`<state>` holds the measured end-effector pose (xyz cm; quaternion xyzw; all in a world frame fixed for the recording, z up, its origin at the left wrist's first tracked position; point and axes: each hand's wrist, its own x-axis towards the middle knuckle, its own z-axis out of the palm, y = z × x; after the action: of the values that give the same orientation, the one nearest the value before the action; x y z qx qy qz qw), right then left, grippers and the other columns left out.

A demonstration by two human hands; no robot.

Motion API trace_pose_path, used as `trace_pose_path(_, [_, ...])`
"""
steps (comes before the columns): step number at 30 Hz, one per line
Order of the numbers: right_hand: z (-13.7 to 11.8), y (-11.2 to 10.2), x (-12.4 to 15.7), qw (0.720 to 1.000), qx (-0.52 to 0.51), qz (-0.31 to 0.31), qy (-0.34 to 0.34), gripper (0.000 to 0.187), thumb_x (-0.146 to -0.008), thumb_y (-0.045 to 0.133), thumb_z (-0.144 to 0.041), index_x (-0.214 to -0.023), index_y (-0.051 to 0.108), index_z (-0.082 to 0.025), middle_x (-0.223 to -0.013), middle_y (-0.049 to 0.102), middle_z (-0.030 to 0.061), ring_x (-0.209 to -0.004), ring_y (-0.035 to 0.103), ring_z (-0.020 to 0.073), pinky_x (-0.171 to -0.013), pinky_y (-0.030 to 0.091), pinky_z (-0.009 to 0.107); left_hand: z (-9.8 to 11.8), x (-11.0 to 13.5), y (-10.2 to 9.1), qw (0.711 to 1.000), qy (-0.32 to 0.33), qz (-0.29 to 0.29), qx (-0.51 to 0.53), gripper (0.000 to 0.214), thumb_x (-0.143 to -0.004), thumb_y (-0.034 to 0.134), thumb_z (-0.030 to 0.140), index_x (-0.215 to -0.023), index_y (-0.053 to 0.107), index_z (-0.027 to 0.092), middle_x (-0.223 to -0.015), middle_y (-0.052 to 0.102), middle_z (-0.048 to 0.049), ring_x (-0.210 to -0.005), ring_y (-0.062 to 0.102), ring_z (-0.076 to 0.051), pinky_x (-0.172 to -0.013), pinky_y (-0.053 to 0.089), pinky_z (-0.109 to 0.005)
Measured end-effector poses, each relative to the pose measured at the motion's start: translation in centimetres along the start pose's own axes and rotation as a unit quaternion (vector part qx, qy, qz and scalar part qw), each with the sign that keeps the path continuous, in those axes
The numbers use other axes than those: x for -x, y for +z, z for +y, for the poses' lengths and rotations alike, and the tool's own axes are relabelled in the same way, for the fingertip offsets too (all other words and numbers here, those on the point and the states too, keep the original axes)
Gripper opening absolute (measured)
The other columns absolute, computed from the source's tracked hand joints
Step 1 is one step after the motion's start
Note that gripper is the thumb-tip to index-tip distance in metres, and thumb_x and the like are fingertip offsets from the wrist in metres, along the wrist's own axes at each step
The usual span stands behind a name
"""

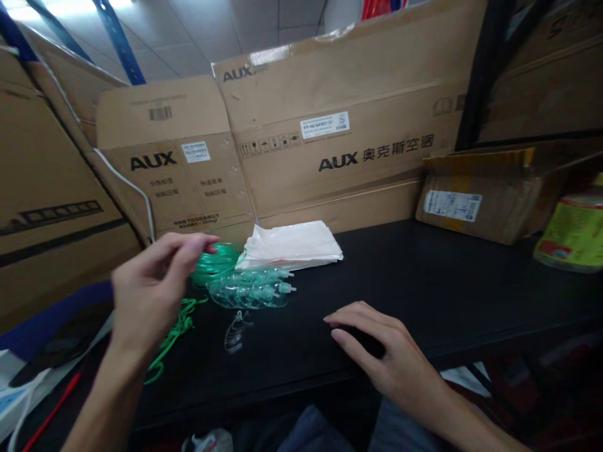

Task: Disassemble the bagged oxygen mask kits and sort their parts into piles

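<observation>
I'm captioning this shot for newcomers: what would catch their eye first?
Probably the translucent green pieces bunched on the black tabletop, beside a coil of green tubing and in front of a white stack. Next, the large AUX cardboard across the back, then the raised left hand and the right hand at lower right.

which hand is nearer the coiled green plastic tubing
Left: the left hand is close by the coiled green plastic tubing, on its left; the right hand sits farther right.
</observation>
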<state>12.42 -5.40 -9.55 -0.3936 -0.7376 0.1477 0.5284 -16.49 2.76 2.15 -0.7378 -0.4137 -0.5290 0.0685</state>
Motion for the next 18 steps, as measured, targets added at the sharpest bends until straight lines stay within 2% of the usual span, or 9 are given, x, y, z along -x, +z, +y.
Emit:
trace_pose_path(3, [0.2,0.0,0.1,1.000,0.005,-0.007,0.005,0.015,-0.099,0.061,-0.023,-0.106,0.074,-0.023,-0.102,0.075,0.0036,-0.095,0.069,0.0164,-0.085,0.053,0.027,-2.0,-0.3,2.2,0.996,0.008,-0.084,-0.012,0.025,-0.094,0.064,0.043,-0.093,0.074,0.020,-0.089,0.072,0.0005,-0.079,0.062,-0.015,-0.075,0.047,-0.027])
trace_pose_path(6, [0.2,0.1,0.2,1.000,0.012,-0.015,0.008,0.015,-0.099,0.060,-0.023,-0.103,0.074,-0.022,-0.101,0.075,0.0040,-0.095,0.069,0.0166,-0.084,0.053,0.027,-3.9,0.0,4.1,0.992,0.032,-0.108,-0.048,0.024,-0.095,0.062,0.042,-0.093,0.071,0.020,-0.085,0.069,0.0003,-0.072,0.059,-0.015,-0.071,0.045,-0.028])
trace_pose_path(10, [-0.2,0.2,-0.7,0.998,0.006,-0.052,0.027,0.017,-0.100,0.059,-0.024,-0.098,0.076,-0.022,-0.099,0.074,0.0042,-0.094,0.069,0.0171,-0.084,0.052,0.028,-5.1,0.9,4.9,0.986,0.068,-0.144,-0.053,0.022,-0.097,0.059,0.039,-0.093,0.068,0.019,-0.084,0.067,0.0001,-0.071,0.058,-0.015,-0.071,0.045,-0.027])
trace_pose_path(13, [-0.6,0.5,-2.7,0.995,0.015,-0.092,0.029,0.020,-0.100,0.059,-0.024,-0.091,0.076,-0.020,-0.096,0.074,0.0043,-0.091,0.069,0.0170,-0.083,0.052,0.028,-5.6,1.3,5.1,0.978,0.100,-0.180,-0.038,0.021,-0.099,0.058,0.037,-0.091,0.066,0.019,-0.087,0.068,-0.0007,-0.079,0.061,-0.016,-0.077,0.045,-0.028])
trace_pose_path(18, [-0.6,2.2,-8.4,0.983,0.086,-0.148,-0.066,0.015,-0.097,0.063,-0.023,-0.096,0.077,-0.018,-0.101,0.074,0.0076,-0.096,0.069,0.0210,-0.091,0.051,0.034,-6.1,1.6,5.4,0.968,0.118,-0.216,-0.046,0.025,-0.101,0.054,0.038,-0.089,0.066,0.020,-0.085,0.067,-0.0010,-0.084,0.060,-0.018,-0.082,0.043,-0.031])
